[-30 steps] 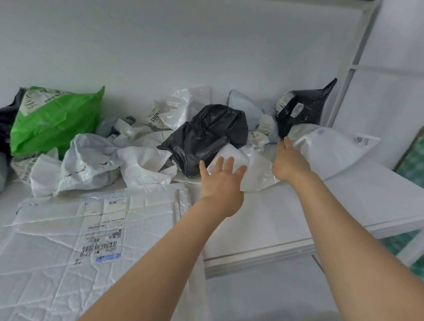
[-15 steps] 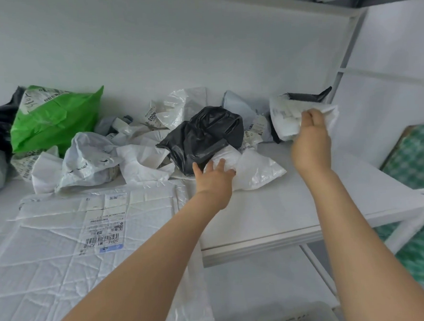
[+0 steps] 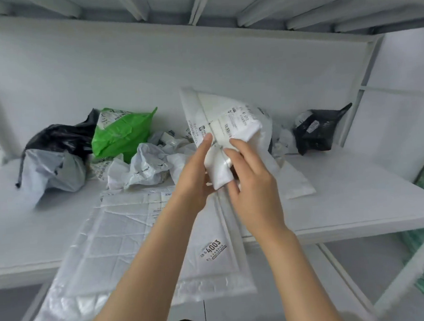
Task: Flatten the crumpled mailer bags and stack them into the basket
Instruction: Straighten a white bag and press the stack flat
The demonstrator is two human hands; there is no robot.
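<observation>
Head view: left hand (image 3: 194, 176) and right hand (image 3: 254, 182) both pinched the folded lower end of the white mailer bag (image 3: 228, 124) above the worktop (image 3: 357, 201). We judged it light, limp, slippery; opposite edges seemed the surest hold.

I see bright, even, diffuse light with soft, faint shadows. Motion blur smears the lower edges, and the wide lens bends the shelf frame (image 3: 363, 59).

Both my bare forearms rise from the bottom edge and converge at mid-frame. My left hand (image 3: 196, 171) grips the white mailer bag (image 3: 228, 114) from the left, fingers long and lightly bent — my right hand (image 3: 253, 182) pinches it opposite, two fingers laid across, the others curled under.
</observation>
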